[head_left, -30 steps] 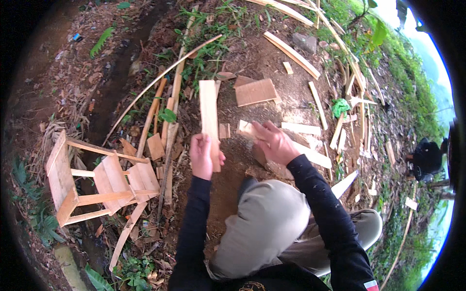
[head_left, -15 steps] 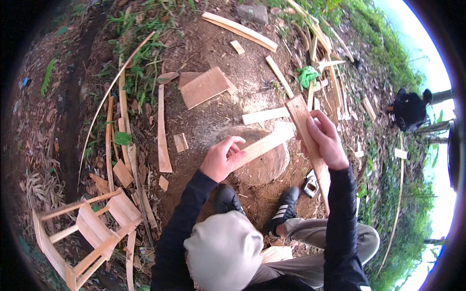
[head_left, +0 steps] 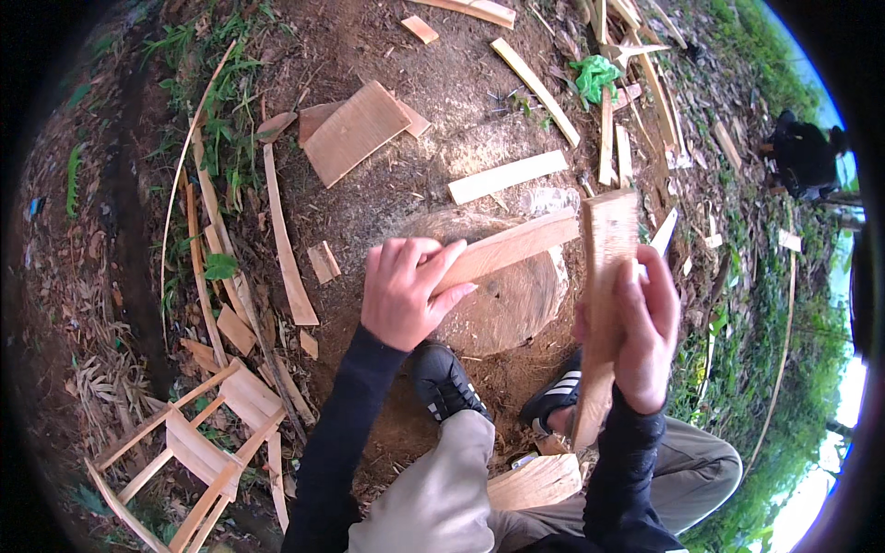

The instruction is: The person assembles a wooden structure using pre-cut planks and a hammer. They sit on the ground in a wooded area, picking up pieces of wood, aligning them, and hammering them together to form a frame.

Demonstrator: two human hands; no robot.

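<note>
The left hand (head_left: 406,293) is closed around the near end of a pale wooden slat (head_left: 512,247), its fingers (head_left: 433,253) wrapped over the top; the slat runs up and to the right, above a round tree stump (head_left: 502,295). The right hand (head_left: 643,332) grips a second, broader wooden board (head_left: 604,276), held roughly upright, fingers curled round its right edge. The slat's far end meets the board's left edge near its top. Two black shoes (head_left: 442,380) rest on bare soil at the foot of the stump. A flat square plank (head_left: 355,131) lies on the ground beyond, and a short strip (head_left: 507,175) lies just past the stump. A small unfinished wooden frame chair (head_left: 198,447) stands at lower left. Another person in dark clothing (head_left: 804,155) crouches at far right.
</note>
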